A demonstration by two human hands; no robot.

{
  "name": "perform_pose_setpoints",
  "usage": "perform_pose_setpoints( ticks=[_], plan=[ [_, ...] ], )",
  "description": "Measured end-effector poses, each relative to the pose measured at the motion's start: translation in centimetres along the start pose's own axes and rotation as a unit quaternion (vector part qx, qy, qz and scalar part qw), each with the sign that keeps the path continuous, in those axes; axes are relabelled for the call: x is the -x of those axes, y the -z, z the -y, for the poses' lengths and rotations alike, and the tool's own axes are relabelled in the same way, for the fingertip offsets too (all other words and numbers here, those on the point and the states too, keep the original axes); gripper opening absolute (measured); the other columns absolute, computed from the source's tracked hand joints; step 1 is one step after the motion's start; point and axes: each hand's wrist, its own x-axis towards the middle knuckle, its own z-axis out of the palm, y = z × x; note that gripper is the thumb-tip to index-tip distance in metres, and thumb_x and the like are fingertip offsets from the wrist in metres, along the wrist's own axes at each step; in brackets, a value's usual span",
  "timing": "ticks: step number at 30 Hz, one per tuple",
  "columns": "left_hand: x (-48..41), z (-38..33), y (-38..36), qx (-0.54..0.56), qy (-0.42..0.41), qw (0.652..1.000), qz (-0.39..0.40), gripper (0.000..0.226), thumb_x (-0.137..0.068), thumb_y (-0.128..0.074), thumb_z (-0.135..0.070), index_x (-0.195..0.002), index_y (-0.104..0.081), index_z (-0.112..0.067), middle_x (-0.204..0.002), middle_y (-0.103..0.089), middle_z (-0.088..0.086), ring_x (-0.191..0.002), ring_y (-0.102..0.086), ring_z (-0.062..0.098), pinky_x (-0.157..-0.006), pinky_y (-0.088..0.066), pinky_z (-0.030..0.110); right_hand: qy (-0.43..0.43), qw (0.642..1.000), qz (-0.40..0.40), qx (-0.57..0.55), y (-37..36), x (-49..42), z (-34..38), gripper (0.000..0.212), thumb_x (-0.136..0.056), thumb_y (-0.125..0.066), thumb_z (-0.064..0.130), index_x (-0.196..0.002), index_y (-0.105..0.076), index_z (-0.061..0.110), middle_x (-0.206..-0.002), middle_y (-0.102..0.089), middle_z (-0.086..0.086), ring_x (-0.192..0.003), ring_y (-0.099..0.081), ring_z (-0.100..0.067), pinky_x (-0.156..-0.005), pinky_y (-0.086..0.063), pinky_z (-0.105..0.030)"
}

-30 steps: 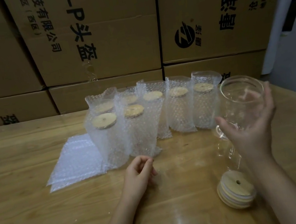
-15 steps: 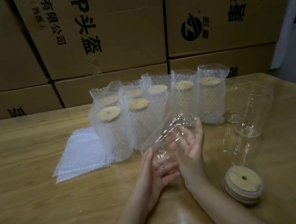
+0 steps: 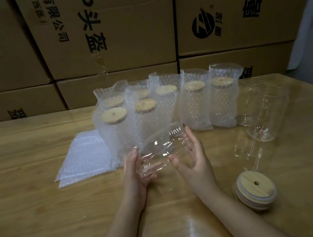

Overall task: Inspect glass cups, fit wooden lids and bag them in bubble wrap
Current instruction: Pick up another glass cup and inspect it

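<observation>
I see clear, smooth glass, glossy with white highlights, in the tilted cup (image 3: 160,150) and the bare cups (image 3: 263,109) at right. The lid stack (image 3: 254,190) is pale matt wood with visible grain. The flat bags (image 3: 84,156) and the wrapped cups (image 3: 197,107) show translucent, dimpled plastic bubble film. The table (image 3: 41,198) is grained wood with a glossy, reflective sheen. The boxes (image 3: 115,22) are matt brown cardboard.

Glass cup (image 3: 162,146) brought to centre; left hand (image 3: 134,171) joined right hand (image 3: 195,159).
</observation>
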Motion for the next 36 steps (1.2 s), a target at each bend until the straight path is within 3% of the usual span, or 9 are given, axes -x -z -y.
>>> perform_pose_setpoints(
  ticks=[3,8,15,19,23,26,28,32,36],
  plan=[
    [-0.2,0.6,-0.1,-0.035,-0.047,0.998,-0.024,0.044,-0.072,-0.057,-0.053,-0.102,-0.057,-0.022,-0.096,-0.066,0.016,-0.038,-0.052,0.019,-0.032,-0.028,0.015,-0.005,1.000,-0.011,0.002,-0.1,0.0,0.1,0.063,-0.075,-0.073,0.039,-0.128,-0.039,0.038,-0.151,-0.037,0.005,-0.138,-0.035,-0.005,-0.115,-0.030,-0.031],
    [-0.4,0.7,0.6,-0.059,-0.115,0.991,-0.033,0.034,-0.068,-0.056,-0.061,-0.092,-0.061,-0.037,-0.080,-0.069,-0.006,-0.037,-0.045,0.012,-0.033,-0.029,0.014,-0.044,0.999,0.005,-0.011,0.0,-0.2,-0.2,0.049,-0.073,-0.079,0.045,-0.112,-0.052,0.031,-0.145,-0.044,0.008,-0.132,-0.042,-0.001,-0.108,-0.032,-0.019],
    [-0.4,0.3,1.0,-0.143,-0.144,0.976,-0.084,0.038,-0.065,-0.061,-0.064,-0.098,-0.055,-0.046,-0.116,-0.060,0.014,-0.057,-0.055,0.018,-0.044,-0.045,0.023,-0.085,0.996,0.002,-0.041,-0.2,-0.2,-1.2,0.036,-0.087,-0.068,0.011,-0.108,-0.052,0.034,-0.125,-0.052,0.023,-0.129,-0.046,-0.004,-0.109,-0.037,-0.027],
    [-0.1,0.6,0.8,-0.178,-0.161,0.966,-0.094,0.039,-0.066,-0.057,-0.067,-0.101,-0.050,-0.051,-0.126,-0.056,0.013,-0.094,-0.059,0.047,-0.074,-0.052,0.049,-0.042,0.999,-0.026,-0.002,-0.4,0.2,-1.1,0.043,-0.089,-0.066,0.011,-0.117,-0.048,0.038,-0.130,-0.051,0.023,-0.129,-0.044,0.002,-0.108,-0.036,-0.024],
    [-0.1,0.7,0.9,-0.182,-0.158,0.965,-0.101,0.038,-0.066,-0.057,-0.066,-0.100,-0.051,-0.051,-0.122,-0.056,0.017,-0.064,-0.058,0.020,-0.048,-0.047,0.022,-0.008,0.999,-0.027,0.027,-0.3,0.4,-1.1,0.056,-0.090,-0.065,0.010,-0.131,-0.041,0.040,-0.138,-0.047,0.022,-0.132,-0.040,0.006,-0.107,-0.031,-0.017],
    [-0.2,0.9,1.0,-0.207,-0.164,0.960,-0.095,0.037,-0.069,-0.055,-0.068,-0.102,-0.052,-0.051,-0.121,-0.058,0.012,-0.100,-0.060,0.032,-0.075,-0.056,0.050,0.007,0.999,-0.028,0.041,0.0,0.4,-1.0,0.057,-0.092,-0.062,0.010,-0.136,-0.039,0.038,-0.141,-0.044,0.022,-0.134,-0.037,0.005,-0.109,-0.030,-0.020],
    [-0.1,1.0,0.9,-0.223,-0.161,0.958,-0.083,0.039,-0.070,-0.054,-0.067,-0.105,-0.053,-0.049,-0.118,-0.060,0.011,-0.102,-0.053,0.048,-0.080,-0.050,0.061,0.012,0.998,-0.035,0.050,0.2,0.2,-0.9,0.054,-0.094,-0.058,0.011,-0.139,-0.038,0.035,-0.144,-0.043,0.018,-0.135,-0.035,0.005,-0.110,-0.029,-0.022],
    [-0.1,1.0,0.7,-0.214,-0.152,0.963,-0.057,0.044,-0.069,-0.055,-0.065,-0.106,-0.055,-0.043,-0.113,-0.061,0.013,-0.076,-0.048,0.024,-0.043,-0.040,0.020,-0.020,1.000,-0.016,0.009,0.6,-0.1,-0.4,0.046,-0.099,-0.049,0.017,-0.139,-0.038,0.036,-0.146,-0.039,0.018,-0.135,-0.033,0.008,-0.111,-0.030,-0.020],
    [-0.2,0.7,0.7,-0.184,-0.136,0.973,-0.020,0.050,-0.067,-0.054,-0.061,-0.106,-0.057,-0.029,-0.087,-0.064,0.005,-0.044,-0.042,0.001,-0.035,-0.029,0.015,-0.050,0.998,-0.006,-0.044,0.9,-0.5,0.2,0.042,-0.093,-0.050,0.045,-0.134,-0.044,0.038,-0.143,-0.043,0.021,-0.130,-0.037,0.012,-0.100,-0.032,-0.004]
  ],
)
